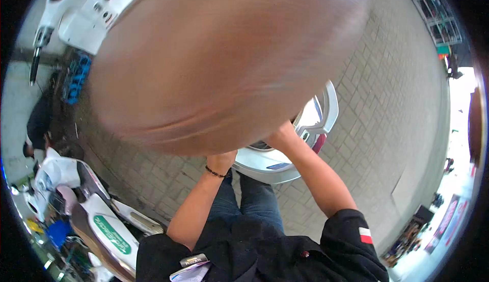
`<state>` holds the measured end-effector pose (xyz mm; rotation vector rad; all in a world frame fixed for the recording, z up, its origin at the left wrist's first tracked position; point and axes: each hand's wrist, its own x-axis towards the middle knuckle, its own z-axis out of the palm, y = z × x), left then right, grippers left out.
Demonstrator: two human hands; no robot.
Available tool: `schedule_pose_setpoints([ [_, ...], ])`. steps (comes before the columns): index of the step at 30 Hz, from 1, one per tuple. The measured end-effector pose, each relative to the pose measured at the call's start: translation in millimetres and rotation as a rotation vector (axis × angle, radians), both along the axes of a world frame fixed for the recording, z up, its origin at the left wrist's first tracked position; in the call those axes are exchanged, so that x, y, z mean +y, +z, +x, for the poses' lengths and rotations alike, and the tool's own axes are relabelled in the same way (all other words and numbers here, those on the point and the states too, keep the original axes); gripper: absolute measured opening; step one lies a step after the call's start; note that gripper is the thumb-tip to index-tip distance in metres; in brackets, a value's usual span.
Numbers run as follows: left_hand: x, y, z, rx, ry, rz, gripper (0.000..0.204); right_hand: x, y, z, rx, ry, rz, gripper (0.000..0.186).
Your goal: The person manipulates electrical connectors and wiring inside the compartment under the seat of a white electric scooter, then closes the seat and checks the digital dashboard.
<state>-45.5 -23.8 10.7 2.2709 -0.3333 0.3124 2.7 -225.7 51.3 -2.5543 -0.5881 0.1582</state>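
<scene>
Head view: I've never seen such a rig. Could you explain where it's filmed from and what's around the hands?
There is no robot here: a person works with two bare hands, filmed by a wide fisheye camera on their head, looking down. The left hand and right hand are partly hidden behind a big, blurred brown seat-like object; it covers their fingers, so their grip can't be told. Beyond it shows a pale vehicle body above the paved floor. A white scooter stands at lower left.

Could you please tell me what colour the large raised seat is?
The large raised seat is brown, though blurred; it shows in the head view.
</scene>
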Motion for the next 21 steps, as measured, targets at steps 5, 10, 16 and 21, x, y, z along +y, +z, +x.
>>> schedule_pose_setpoints([
  [5,17,0,-6,0.194,-0.088,-0.121,0.022,10,-37,-15,-0.490,-0.050,-0.266,0.041],
  [10,31,-3,-3,0.150,-0.114,-0.163,0.028,19,-35,-6,-0.252,-0.024,-0.349,0.030],
  [16,35,-15,-7,0.125,-0.109,-0.196,0.031,32,-6,23,-0.025,0.102,-0.407,0.028],
  [21,34,-14,-3,0.093,-0.092,-0.234,0.026,35,3,33,0.044,0.194,-0.434,0.032],
])
